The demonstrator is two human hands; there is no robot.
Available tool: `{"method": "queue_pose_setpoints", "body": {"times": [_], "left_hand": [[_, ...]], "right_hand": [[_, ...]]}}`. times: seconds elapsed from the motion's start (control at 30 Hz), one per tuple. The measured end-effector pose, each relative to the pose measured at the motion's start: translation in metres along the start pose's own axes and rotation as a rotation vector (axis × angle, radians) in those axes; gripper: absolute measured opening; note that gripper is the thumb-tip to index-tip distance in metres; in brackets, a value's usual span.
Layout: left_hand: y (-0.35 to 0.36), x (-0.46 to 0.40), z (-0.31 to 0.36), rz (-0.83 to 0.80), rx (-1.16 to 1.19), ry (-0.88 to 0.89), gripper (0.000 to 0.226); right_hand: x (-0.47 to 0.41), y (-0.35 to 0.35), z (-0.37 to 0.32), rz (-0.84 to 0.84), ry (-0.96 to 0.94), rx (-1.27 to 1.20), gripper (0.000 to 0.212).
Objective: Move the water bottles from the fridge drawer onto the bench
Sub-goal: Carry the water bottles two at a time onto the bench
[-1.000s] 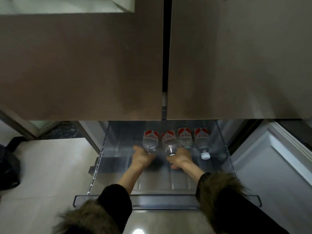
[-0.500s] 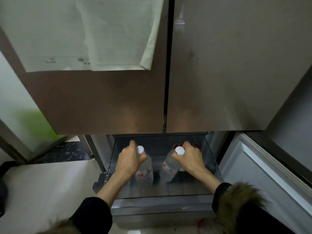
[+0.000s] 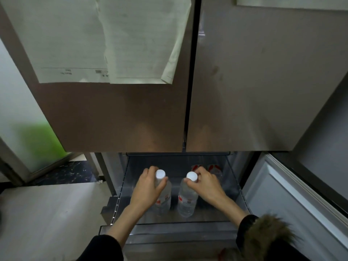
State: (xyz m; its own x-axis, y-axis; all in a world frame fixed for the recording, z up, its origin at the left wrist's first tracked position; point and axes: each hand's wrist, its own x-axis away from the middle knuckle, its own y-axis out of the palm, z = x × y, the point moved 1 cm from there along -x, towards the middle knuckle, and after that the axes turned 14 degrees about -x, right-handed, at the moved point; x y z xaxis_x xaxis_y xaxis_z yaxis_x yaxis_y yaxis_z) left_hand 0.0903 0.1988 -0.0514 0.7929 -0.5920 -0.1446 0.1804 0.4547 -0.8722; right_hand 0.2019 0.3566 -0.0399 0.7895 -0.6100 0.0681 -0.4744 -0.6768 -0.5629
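Left hand [image 3: 148, 187] is gripping one bottle [image 3: 163, 196] by the neck; right hand [image 3: 205, 183] is pinching another bottle [image 3: 186, 200] under its cap. Both are hanging upright over the drawer [image 3: 169, 228], at 6 o'clock. Risk: wet necks slipping, bottles knocking the drawer front.

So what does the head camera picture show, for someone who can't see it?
Two bare hands, the left hand and right hand, each hold a clear plastic white-capped water bottle by its neck over an open clear fridge drawer. Two more red-labelled bottles lie behind.
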Motion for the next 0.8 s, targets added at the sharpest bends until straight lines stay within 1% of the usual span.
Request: {"method": "queue_pose_setpoints", "body": {"times": [0.07,0.13,0.2,0.27,0.33,0.43,0.6,0.73,0.8], "left_hand": [[0.006,0.005,-0.003,-0.022,0.041,-0.03,0.041],[0.011,0.012,-0.006,-0.073,0.088,-0.056,0.052],[0.018,0.015,-0.011,-0.127,0.137,-0.063,0.065],[0.024,0.015,-0.015,-0.189,0.161,-0.084,0.074],[0.027,0.01,-0.018,-0.205,0.167,-0.095,0.079],[0.031,0.004,-0.02,-0.223,0.18,-0.112,0.082],[0.026,0.001,-0.023,-0.19,0.195,-0.21,0.079],[0.019,0.004,-0.019,-0.144,0.19,-0.228,0.077],[0.015,0.011,-0.015,-0.107,0.214,-0.208,0.075]], "right_hand": [[0.003,0.006,0.007,-0.036,-0.047,-0.008,0.035],[0.006,0.012,0.017,-0.075,-0.052,0.002,0.048],[0.007,0.015,0.027,-0.128,-0.012,-0.104,0.061],[0.006,0.017,0.033,-0.179,0.0,-0.266,0.061],[0.003,0.018,0.038,-0.222,0.002,-0.335,0.063],[0.0,0.019,0.044,-0.28,0.031,-0.339,0.072],[-0.004,0.018,0.041,-0.216,0.005,-0.303,0.054],[-0.005,0.021,0.035,-0.201,-0.006,-0.298,0.052],[-0.002,0.019,0.035,-0.177,-0.001,-0.305,0.053]]}}
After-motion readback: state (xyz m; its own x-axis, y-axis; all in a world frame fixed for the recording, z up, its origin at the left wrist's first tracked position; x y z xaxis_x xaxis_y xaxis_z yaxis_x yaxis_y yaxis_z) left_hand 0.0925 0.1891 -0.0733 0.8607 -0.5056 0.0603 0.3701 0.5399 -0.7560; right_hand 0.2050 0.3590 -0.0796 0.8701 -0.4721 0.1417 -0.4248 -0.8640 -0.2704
